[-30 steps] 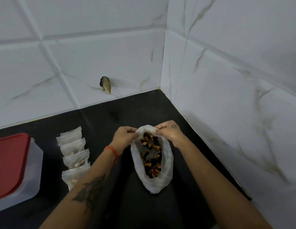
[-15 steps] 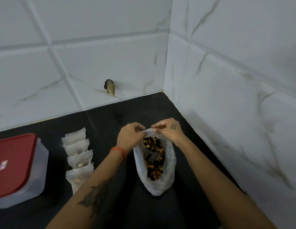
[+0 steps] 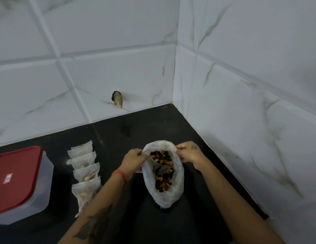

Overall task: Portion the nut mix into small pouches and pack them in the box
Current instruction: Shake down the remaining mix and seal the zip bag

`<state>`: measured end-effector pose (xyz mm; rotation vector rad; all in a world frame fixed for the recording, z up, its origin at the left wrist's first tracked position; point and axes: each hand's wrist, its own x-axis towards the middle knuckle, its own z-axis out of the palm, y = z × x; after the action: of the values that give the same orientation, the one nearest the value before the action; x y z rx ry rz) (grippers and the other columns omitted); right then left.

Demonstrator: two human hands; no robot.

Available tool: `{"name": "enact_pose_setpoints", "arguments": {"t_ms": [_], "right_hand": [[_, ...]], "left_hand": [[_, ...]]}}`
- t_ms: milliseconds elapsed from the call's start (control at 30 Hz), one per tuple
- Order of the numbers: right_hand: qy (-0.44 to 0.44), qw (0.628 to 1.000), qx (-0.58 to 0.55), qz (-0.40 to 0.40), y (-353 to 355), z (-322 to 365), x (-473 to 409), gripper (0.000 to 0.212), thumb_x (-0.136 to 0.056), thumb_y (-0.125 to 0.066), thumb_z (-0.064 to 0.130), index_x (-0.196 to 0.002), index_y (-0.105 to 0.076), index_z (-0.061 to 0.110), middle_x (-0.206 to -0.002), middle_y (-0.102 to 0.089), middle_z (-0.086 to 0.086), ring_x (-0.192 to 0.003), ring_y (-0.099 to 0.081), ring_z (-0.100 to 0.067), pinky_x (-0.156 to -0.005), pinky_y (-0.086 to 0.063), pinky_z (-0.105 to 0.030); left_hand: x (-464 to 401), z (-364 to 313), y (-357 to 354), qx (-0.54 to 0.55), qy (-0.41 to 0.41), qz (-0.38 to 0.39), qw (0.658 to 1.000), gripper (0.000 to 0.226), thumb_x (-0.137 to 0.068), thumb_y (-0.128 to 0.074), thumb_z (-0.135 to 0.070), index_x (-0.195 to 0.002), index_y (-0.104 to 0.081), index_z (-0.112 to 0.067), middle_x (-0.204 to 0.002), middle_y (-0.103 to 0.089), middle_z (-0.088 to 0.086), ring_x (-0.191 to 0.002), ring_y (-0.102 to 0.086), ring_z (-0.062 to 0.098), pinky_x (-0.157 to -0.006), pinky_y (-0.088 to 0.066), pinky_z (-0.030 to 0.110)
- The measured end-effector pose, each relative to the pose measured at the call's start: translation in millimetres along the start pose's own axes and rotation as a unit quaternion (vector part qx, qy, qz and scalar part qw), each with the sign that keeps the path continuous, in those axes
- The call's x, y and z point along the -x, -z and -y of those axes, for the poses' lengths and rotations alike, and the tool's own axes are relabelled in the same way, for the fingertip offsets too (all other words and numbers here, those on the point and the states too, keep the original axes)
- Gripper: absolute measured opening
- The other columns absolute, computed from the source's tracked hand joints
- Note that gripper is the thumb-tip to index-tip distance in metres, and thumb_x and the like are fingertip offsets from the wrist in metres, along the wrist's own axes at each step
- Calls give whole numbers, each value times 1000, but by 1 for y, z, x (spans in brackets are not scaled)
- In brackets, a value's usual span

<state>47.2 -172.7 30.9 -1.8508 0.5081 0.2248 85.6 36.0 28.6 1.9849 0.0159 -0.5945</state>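
Observation:
A white plastic bag [image 3: 178,184] full of brown and dark nut mix [image 3: 162,170] lies on the black counter [image 3: 197,217]. My left hand [image 3: 134,162] pinches the left side of its rim, and my right hand [image 3: 189,153] pinches the right side, holding the mouth wide. A row of several small translucent pouches [image 3: 85,170] lies to the left of my left forearm. The clear box with a red lid [image 3: 18,180] stands at the far left, lid on.
White marble-look tiled walls meet in a corner behind and run close along the right of the bag. A small dark hole or stub [image 3: 117,99] sits low on the back wall. The counter's right edge ends near the wall.
My hands have drawn apart, pulling the bag's mouth from nearly pinched together to wide. The view has shifted slightly; box and pouches lie as before.

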Motion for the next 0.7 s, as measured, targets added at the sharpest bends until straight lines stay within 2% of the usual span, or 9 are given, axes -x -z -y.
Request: {"name": "enact_pose_setpoints", "arguments": {"t_ms": [100, 200, 267, 367, 433, 500, 533, 600, 700], "right_hand": [[101, 968, 202, -111, -8, 2, 5, 11, -84, -66, 23, -73, -69, 25, -74, -67, 6, -77, -66, -15, -64, -52, -23], [236, 876, 372, -195, -25, 5, 16, 14, -88, -62, 28, -84, -61, 15, -81, -60, 1, -69, -56, -12, -59, -41, -21], [267, 861, 388, -193, -28, 2, 19, 12, -91, -57, 25, -92, -56, 14, -87, -55, -2, -71, -51, -12, -60, -36, -21], [130, 941, 281, -135, -15, -2, 24, 29, -91, -59, 28, -117, -55, 17, -110, -59, -4, -98, -60, -19, -76, -46, -25], [-17, 997, 67, -32, -3, -4, 37, 47, -90, -62, 23, -134, -48, 13, -120, -61, -9, -104, -62, -22, -77, -53, -30], [-72, 991, -95, 57, 4, -11, 52, 40, -89, -64, 11, -127, -55, 4, -104, -69, -11, -88, -68, -19, -67, -57, -29], [-66, 990, -108, 63, 4, -14, 56, 33, -86, -65, 6, -119, -61, 1, -95, -71, -11, -82, -70, -17, -67, -59, -30], [-22, 998, -61, -9, -4, -20, 59, 21, -81, -70, 6, -102, -68, 1, -87, -71, -8, -77, -70, -16, -70, -59, -29], [90, 951, 248, -163, -18, -15, 58, 15, -80, -71, 23, -86, -63, 12, -84, -65, 0, -78, -64, -14, -62, -45, -22]], "left_hand": [[8, -2, -5, -132, -112, -132, 976, 9, -87, -62, -20, -85, -67, -12, -80, -66, 5, -74, -63, 16, -63, -54, 28], [15, -12, -16, -273, -182, -213, 920, 12, -89, -59, -18, -83, -60, -8, -82, -57, 3, -67, -51, 10, -57, -39, 18], [16, -12, -20, -312, -166, -214, 911, 15, -92, -56, -23, -89, -57, -8, -93, -53, 6, -71, -48, 11, -62, -38, 21], [24, -7, -13, -249, -84, -152, 953, 33, -90, -56, -41, -99, -58, -10, -100, -59, 7, -74, -56, 15, -61, -43, 23], [40, -5, -4, -102, 19, -23, 994, 34, -90, -56, -44, -105, -57, -13, -99, -65, 6, -78, -66, 17, -59, -52, 24], [54, -2, 1, 79, 101, 117, 985, 24, -94, -57, -27, -112, -57, -12, -102, -70, 10, -88, -70, 23, -68, -58, 33], [57, 1, 1, 134, 109, 134, 976, 20, -93, -57, -17, -112, -58, -10, -101, -71, 12, -88, -71, 25, -70, -59, 36], [57, 7, -7, 129, 69, 50, 988, 15, -88, -62, -8, -103, -60, -6, -94, -71, 14, -82, -72, 24, -67, -59, 35], [55, 11, -22, -103, -72, -168, 978, 15, -82, -65, -16, -77, -52, -13, -75, -61, 2, -67, -61, 15, -56, -49, 25]]}}
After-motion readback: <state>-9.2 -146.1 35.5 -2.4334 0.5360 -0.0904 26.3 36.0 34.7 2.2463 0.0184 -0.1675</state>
